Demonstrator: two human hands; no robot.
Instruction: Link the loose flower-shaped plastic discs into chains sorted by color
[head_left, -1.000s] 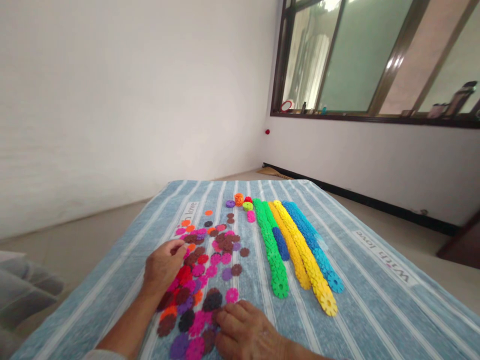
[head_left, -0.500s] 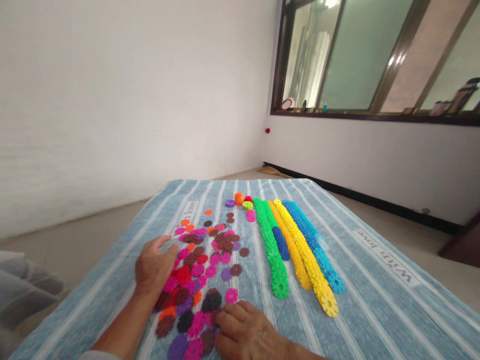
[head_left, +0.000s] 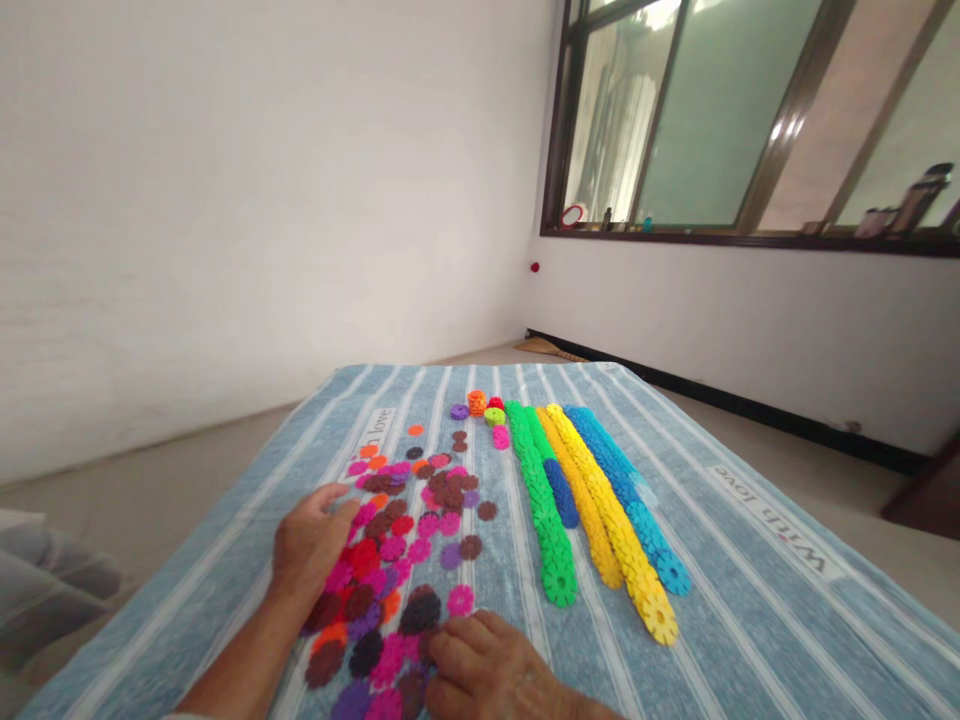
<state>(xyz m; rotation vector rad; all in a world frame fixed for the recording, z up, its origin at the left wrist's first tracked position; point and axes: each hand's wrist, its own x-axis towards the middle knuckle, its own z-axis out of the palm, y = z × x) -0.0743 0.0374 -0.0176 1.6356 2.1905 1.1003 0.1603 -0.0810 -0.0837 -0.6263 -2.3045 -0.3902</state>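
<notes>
A loose heap of notched plastic snowflake discs (head_left: 390,548) in pink, brown, red, purple, orange and black lies on the left half of the cloth. Along its left edge rests my left hand (head_left: 313,540), open, with the thumb apart from the fingers and the fingertips close to pink discs. At the near right of the heap is my right hand (head_left: 487,660). Its fingers are curled together and point down beside brown and pink discs; whatever is under the fingertips is hidden. A single pink disc (head_left: 460,600) lies just beyond its knuckles.
To the right lie long overlapping rows of discs: green (head_left: 546,520), yellow (head_left: 611,510) and light blue (head_left: 637,500), with a short dark blue row (head_left: 561,492) between. Small stacks, including an orange stack (head_left: 477,403), stand at the far end of the striped cloth (head_left: 750,600).
The view has shifted slightly, so the discs appear a little lower. Both hands stay at nearly the same spots by the heap. No disc has visibly been moved.
</notes>
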